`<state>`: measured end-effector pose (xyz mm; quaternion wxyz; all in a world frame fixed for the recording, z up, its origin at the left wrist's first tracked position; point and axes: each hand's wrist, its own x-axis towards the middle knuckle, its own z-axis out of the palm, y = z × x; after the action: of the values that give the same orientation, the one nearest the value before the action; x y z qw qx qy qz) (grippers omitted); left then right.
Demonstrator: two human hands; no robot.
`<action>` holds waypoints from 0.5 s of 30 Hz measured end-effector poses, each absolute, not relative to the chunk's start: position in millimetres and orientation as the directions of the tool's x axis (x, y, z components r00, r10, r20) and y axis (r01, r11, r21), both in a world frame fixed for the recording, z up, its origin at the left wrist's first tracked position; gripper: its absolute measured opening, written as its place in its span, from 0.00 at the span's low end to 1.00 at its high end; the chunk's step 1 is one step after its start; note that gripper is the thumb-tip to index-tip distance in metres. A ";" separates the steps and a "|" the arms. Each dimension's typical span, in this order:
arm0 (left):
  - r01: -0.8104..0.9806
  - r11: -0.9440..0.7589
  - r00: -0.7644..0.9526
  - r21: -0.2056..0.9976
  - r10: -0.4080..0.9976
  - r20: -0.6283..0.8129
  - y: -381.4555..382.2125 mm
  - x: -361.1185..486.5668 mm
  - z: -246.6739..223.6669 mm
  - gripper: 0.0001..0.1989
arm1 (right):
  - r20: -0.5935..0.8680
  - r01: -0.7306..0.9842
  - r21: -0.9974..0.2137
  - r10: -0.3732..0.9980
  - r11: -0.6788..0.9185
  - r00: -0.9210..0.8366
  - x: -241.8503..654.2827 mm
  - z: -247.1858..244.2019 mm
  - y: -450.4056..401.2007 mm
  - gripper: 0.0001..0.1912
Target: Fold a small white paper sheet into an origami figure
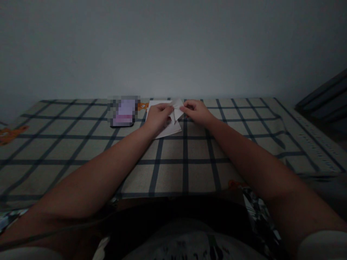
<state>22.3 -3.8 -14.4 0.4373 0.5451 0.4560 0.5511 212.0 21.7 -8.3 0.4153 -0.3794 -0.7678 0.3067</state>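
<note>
Between my two hands is a small folded piece of white paper (178,112), creased, with pointed corners. My left hand (158,116) pinches its left side between thumb and fingers. On its right side, the thumb and forefinger of my right hand (197,111) grip the edge, with the other fingers curled. Under and beside the left hand, more white paper (170,130) lies flat on the cloth, partly covered by the hand and the folded piece. The finer folds are too dim and small to make out.
A phone (124,112) with a lit, blurred screen rests left of the papers. The checked tablecloth (168,173) has orange bear prints. A pale wall (173,47) rises behind the table's far edge. Dark striped fabric (325,101) stands at the right.
</note>
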 end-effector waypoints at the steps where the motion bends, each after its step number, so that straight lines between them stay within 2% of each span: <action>1: 0.020 -0.212 -0.020 0.977 0.977 0.213 -3.7 22.2 -14.8 0.09 | 0.397 0.317 -0.797 0.842 0.514 -0.365 211.8 -8.7 22.0 0.11; 7: 0.031 -0.238 -0.016 0.971 0.971 0.239 -3.7 20.5 -13.8 0.09 | 0.385 0.254 -0.840 0.857 0.479 -0.343 210.8 -7.8 20.8 0.12; 11: -0.097 -0.189 -0.014 0.977 0.982 0.189 -0.6 19.4 -13.9 0.13 | 0.285 0.061 -0.942 0.883 0.329 -0.372 211.6 -7.5 21.2 0.16; 15: -0.205 -0.164 0.009 0.965 0.986 0.169 3.3 19.6 -15.8 0.12 | 0.214 -0.090 -0.977 0.899 0.195 -0.382 211.9 -8.6 22.3 0.17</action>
<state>19.6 3.3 -15.8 0.5114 0.4929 0.3956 0.5822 211.9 22.3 -8.6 0.4525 -0.3229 -0.6266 0.5462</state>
